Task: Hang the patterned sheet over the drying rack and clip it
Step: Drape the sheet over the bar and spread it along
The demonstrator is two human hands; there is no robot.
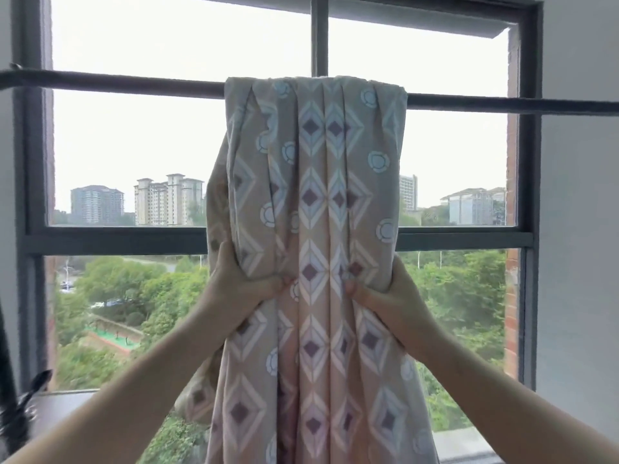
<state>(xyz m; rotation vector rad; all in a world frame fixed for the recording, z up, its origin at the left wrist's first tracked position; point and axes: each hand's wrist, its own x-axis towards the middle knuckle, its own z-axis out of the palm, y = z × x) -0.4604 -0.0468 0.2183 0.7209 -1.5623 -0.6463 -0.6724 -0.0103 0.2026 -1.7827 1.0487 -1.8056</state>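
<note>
Both left hand (242,283) and right hand (385,294) clutching patterned sheet (315,162), draped over rack bar (134,82)

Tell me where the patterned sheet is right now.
In the head view the patterned sheet hangs bunched over the dark rail at centre, the left hand and right hand gripping its sides lower down.

Carrier: one dark drying rack rail (134,82), horizontal, crossing the view in front of the window (318,35) and sloping slightly lower toward the right.

Load: one patterned sheet (315,162), draped over the rail's middle section. It is gathered into lengthwise folds, and the near side hangs straight down. The fabric is beige-pink with diamonds and pale blue round motifs. The rail shows on either side of it.
</note>
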